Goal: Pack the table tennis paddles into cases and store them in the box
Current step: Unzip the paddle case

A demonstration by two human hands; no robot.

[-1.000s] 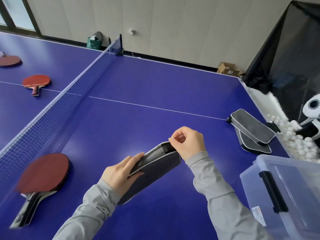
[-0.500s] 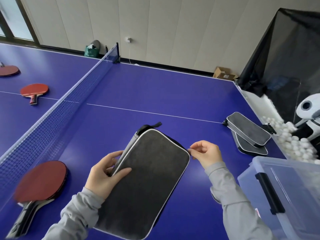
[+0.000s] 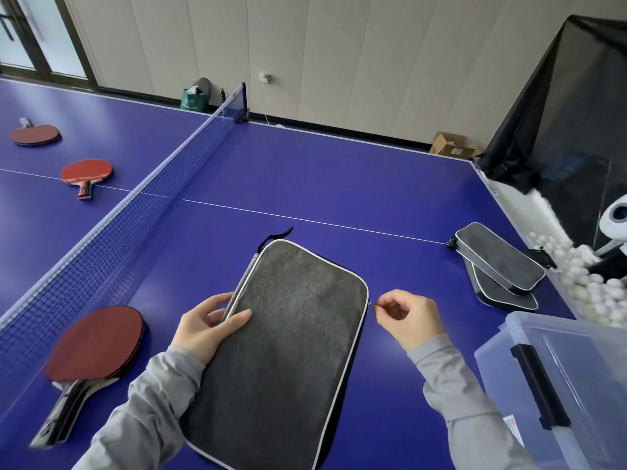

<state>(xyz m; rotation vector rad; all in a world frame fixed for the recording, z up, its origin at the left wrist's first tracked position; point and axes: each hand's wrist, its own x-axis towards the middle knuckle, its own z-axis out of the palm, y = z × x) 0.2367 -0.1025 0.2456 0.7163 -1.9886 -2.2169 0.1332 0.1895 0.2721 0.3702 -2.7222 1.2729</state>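
Note:
A grey paddle case (image 3: 291,340) with white piping lies flat-side up in front of me. My left hand (image 3: 207,329) grips its left edge, thumb on top. My right hand (image 3: 409,317) pinches the small zipper pull at the case's right edge. A stack of red paddles (image 3: 95,344) lies on the table to the left, handles toward me. Two more grey cases (image 3: 498,262) are stacked at the table's right edge. A clear plastic box (image 3: 570,385) with a black latch stands at the lower right.
The net (image 3: 112,239) runs along the left of the blue table (image 3: 322,184). Beyond it lie two red paddles, the nearer paddle (image 3: 86,173) and the far one (image 3: 34,134). A bin of several white balls (image 3: 590,286) and a black net screen stand at the right.
The case has turned from edge-up to flat side up. My right hand has slid the zipper pull down along the right edge. The view has tilted down slightly.

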